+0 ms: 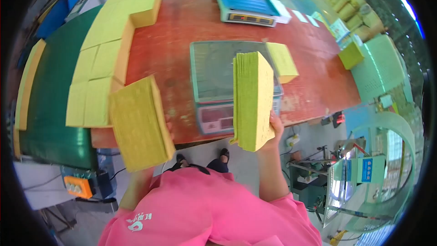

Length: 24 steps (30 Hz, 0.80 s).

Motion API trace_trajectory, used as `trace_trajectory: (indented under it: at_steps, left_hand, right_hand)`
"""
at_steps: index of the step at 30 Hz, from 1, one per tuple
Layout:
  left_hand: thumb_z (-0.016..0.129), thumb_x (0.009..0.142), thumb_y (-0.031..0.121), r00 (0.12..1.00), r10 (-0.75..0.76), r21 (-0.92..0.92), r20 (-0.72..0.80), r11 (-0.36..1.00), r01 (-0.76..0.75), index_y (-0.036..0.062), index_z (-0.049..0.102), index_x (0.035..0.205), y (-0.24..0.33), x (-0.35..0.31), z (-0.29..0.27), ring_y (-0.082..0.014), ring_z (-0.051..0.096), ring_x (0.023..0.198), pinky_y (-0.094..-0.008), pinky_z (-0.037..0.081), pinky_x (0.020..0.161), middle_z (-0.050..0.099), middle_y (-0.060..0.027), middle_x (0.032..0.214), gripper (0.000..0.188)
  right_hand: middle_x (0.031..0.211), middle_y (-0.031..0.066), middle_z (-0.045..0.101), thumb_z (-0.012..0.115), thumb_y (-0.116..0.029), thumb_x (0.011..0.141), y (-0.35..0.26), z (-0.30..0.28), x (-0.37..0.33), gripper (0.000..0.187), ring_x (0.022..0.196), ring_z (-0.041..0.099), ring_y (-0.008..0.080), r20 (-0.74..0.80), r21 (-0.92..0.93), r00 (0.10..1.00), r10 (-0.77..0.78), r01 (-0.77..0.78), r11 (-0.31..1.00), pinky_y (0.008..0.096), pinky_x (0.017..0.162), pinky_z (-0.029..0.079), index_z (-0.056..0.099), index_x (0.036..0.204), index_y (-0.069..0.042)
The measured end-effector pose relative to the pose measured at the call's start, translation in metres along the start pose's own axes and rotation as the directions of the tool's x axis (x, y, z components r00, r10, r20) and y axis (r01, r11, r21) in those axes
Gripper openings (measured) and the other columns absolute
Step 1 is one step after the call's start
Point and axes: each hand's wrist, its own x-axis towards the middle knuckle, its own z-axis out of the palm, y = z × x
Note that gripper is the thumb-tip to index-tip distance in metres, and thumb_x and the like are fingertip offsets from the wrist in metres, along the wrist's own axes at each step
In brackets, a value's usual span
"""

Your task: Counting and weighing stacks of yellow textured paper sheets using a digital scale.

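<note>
My left hand (170,126) is mostly hidden behind a thick stack of yellow paper (139,125); a few fingertips show at its right edge. The stack hangs tilted over the table's near edge, close to the rows of stacks. My right hand (274,131) grips a second stack of yellow paper (246,100) by its lower right side. That one stands upright on its narrow end in the air, in front of a weighing scale (214,75) with a glassy flat top. Another yellow stack (282,62) lies beside the scale's far right corner.
Several yellow stacks (107,59) line the left of the red table (168,32). Left of them runs a green belt (54,100). A blue-topped scale (248,2) sits at the far side. At right are a small yellow block (351,55) and a pale green panel (380,66).
</note>
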Motion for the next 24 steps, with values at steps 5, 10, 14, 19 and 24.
trace_trajectory:
  at_steps: [5, 10, 14, 19, 24]
  left_hand:
    - [0.05, 0.098, 0.043, 0.99, 0.069, 0.035, 0.12, 0.997, -0.073, 0.0051, 0.04, 0.145, -0.032, 0.007, 0.028, -0.0342, 0.052, 0.125, -0.0531, 0.046, 0.1, 0.049, -0.021, 0.138, 0.061]
    - [0.051, 0.097, 0.045, 0.978, 0.206, 0.109, -0.026, 0.973, -0.202, 0.0061, 0.041, 0.144, -0.081, 0.026, 0.027, -0.0342, 0.052, 0.125, -0.0535, 0.046, 0.101, 0.05, -0.0191, 0.139, 0.062]
    - [0.053, 0.096, 0.047, 0.936, 0.314, 0.171, -0.156, 0.942, -0.288, 0.0069, 0.042, 0.144, -0.12, 0.023, 0.019, -0.0342, 0.052, 0.126, -0.0539, 0.045, 0.102, 0.05, -0.0176, 0.139, 0.063]
    - [0.054, 0.095, 0.048, 0.894, 0.386, 0.246, -0.228, 0.911, -0.331, 0.0078, 0.044, 0.144, -0.15, 0.021, 0.014, -0.0341, 0.052, 0.126, -0.0544, 0.044, 0.103, 0.051, -0.0157, 0.14, 0.065]
    - [0.055, 0.093, 0.051, 0.893, 0.377, 0.246, -0.245, 0.915, -0.319, 0.0093, 0.045, 0.143, -0.161, 0.043, 0.035, -0.0336, 0.052, 0.127, -0.0546, 0.043, 0.104, 0.052, -0.0129, 0.14, 0.065]
  right_hand:
    - [0.123, 0.0213, 0.063, 0.052, -0.018, 0.088, -0.044, -0.06, -0.027, 0.048, 0.106, 0.066, 0.0333, 0.068, -0.094, 0.967, -0.247, 0.253, 0.963, 0.0464, 0.091, 0.055, 0.049, 0.131, 0.003]
    - [0.121, 0.021, 0.064, 0.05, -0.021, 0.089, -0.108, -0.088, -0.04, 0.048, 0.105, 0.066, 0.0329, -0.006, -0.148, 0.953, -0.302, 0.298, 0.943, 0.0464, 0.09, 0.055, 0.051, 0.13, 0.004]
    - [0.124, 0.0205, 0.063, 0.051, -0.024, 0.091, -0.168, -0.114, -0.044, 0.05, 0.11, 0.064, 0.0319, -0.055, -0.24, 0.955, -0.292, 0.271, 0.932, 0.0452, 0.097, 0.051, 0.05, 0.131, 0.006]
    - [0.129, 0.0177, 0.06, 0.056, -0.017, 0.09, -0.259, -0.149, -0.048, 0.052, 0.115, 0.062, 0.0294, -0.356, -0.363, 0.913, -0.201, 0.063, 0.93, 0.0426, 0.098, 0.051, 0.045, 0.136, 0.003]
    - [0.129, 0.0162, 0.059, 0.053, -0.005, 0.09, -0.355, -0.194, -0.04, 0.049, 0.113, 0.062, 0.0279, -0.509, -0.716, 0.813, -0.284, -0.218, 0.663, 0.0417, 0.096, 0.052, 0.045, 0.138, 0.001]
